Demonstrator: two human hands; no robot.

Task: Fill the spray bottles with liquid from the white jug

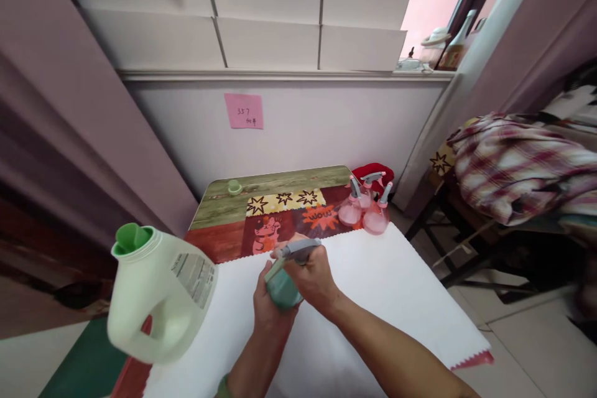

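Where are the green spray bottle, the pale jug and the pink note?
Green spray bottle (282,291), head view: its rounded body.
Pale jug (161,278), head view: wall beside the label.
Pink note (243,111), head view: middle of the paper.

A flat pale wall (326,124) is flanked by long mauve fabric curtains (84,93); pale floor tiles (529,342) are seen at right.

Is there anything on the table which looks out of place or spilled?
I see no spill. The big jug stands uncapped, while a green cap, probably its own, sits near the far edge of the table.
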